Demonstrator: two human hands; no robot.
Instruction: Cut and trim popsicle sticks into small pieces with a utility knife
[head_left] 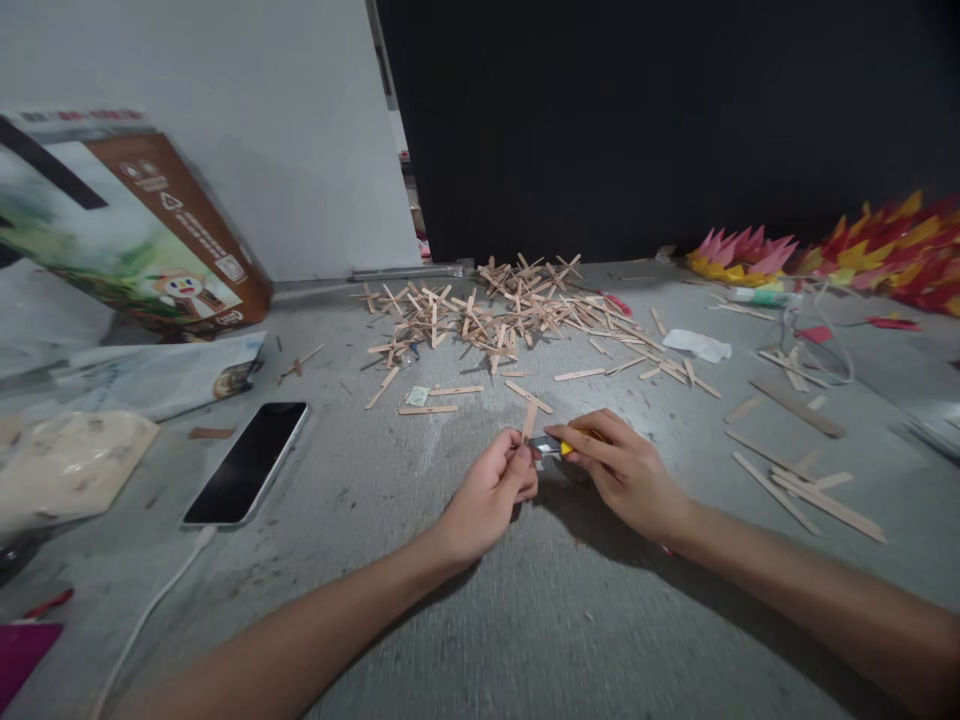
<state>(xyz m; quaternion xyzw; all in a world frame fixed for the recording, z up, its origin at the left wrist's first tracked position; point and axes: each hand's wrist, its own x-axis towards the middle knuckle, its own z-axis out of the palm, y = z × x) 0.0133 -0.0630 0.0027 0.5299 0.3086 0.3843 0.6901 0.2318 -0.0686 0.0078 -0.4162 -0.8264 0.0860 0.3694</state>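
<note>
My left hand [491, 492] and my right hand [619, 465] meet low over the grey concrete floor [525, 620]. The right hand is closed round a yellow utility knife [559, 446] whose metal tip points left. The left hand's fingers are pinched on a wooden craft stick [529, 420] right at that tip. A big pile of crossed wooden sticks [495, 310] lies just beyond both hands.
A smartphone [247, 462] on a white cable lies at the left, near a printed cardboard box [127, 235] and a plastic bag [67, 462]. Longer wooden strips [810, 490] lie at the right. Pink, red and yellow paper flowers [847, 250] line the far right.
</note>
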